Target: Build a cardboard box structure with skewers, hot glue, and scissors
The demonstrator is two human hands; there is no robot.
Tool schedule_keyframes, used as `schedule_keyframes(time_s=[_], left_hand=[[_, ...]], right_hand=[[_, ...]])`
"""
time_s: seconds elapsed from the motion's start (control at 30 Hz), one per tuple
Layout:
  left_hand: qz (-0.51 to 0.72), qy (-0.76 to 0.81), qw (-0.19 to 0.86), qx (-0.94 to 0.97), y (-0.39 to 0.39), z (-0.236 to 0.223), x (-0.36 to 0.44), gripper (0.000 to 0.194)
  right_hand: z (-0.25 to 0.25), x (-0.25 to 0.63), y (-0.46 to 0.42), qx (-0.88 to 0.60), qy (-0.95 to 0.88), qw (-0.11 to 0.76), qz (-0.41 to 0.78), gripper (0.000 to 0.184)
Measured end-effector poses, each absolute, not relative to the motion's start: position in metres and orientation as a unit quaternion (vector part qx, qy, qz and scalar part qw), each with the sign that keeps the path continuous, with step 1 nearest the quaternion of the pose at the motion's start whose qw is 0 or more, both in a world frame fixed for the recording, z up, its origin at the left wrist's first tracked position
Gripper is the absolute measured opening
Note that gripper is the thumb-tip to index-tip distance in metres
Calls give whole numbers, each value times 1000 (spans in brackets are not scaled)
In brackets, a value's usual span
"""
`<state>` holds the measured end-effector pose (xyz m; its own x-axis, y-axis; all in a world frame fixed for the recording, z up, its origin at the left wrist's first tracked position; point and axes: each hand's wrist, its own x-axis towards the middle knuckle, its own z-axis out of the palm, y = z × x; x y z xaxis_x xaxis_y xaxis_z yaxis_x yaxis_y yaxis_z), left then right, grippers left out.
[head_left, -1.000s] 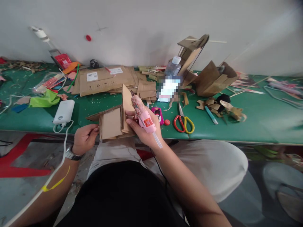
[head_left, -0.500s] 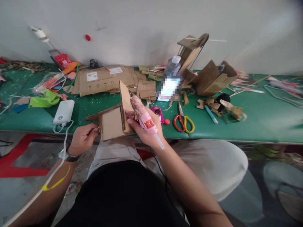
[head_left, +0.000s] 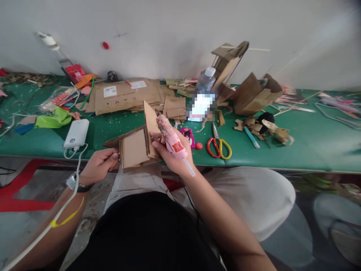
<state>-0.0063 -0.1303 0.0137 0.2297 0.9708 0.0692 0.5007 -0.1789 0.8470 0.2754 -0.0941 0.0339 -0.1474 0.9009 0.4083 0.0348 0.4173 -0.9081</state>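
My right hand (head_left: 179, 148) is closed around a pink hot glue gun (head_left: 170, 137), its nozzle pointing up and away and a clear glue stick (head_left: 188, 167) sticking out of its rear. The thumb and fingers of that same hand also steady a folded cardboard piece (head_left: 135, 148), made of joined panels with one tall pointed flap (head_left: 150, 118). At the piece's left edge my left hand (head_left: 100, 164) is closed in a pinch, fingertips right by the cardboard. What lies between those fingertips is too small to make out.
Red-and-yellow-handled scissors (head_left: 218, 145), a red cap (head_left: 199, 146) and a lit phone (head_left: 200, 106) lie right of the piece on the green table (head_left: 310, 139). A white power bank (head_left: 76, 133) trails a cable past my left arm. Flattened cardboard (head_left: 124, 98) lies behind.
The cardboard piece has shifted slightly down and to the right. My left wrist has turned a little, showing more of the watch. The glue gun stays almost where it was.
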Motion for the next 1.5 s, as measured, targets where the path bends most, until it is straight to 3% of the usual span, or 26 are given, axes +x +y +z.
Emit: schedule_keyframes(time_s=[0.1,0.23,0.33,0.53,0.63,1.03,1.33,1.4,1.5], left_hand=[[332,536,263,730,-132,13,-7,36],[332,545,191,746,-134,11,-9,28],[331,554,232,728,-134,14,-9,33],[317,521,361,706,-132,18,-9,45],[313,516,397,691,-131,18,-9,46],[293,539,325,720,-132,24,-6,42],[294,502,475,661,-130,29,-6,44],[296,512,442,674,-129,29,-6,42],[300,531,301,734,-129,28,-7,33]], right_hand=[[33,274,-93,-376,-624,548,411,45],[36,276,-94,-358,-637,543,413,32],[38,279,-95,-348,-641,544,415,28],[42,284,-96,-361,-654,526,405,46],[42,285,-96,-364,-664,523,392,41],[35,285,-93,-368,-646,529,409,48],[33,285,-91,-338,-656,533,415,30],[32,285,-91,-348,-651,535,411,35],[30,286,-90,-362,-648,536,401,38]])
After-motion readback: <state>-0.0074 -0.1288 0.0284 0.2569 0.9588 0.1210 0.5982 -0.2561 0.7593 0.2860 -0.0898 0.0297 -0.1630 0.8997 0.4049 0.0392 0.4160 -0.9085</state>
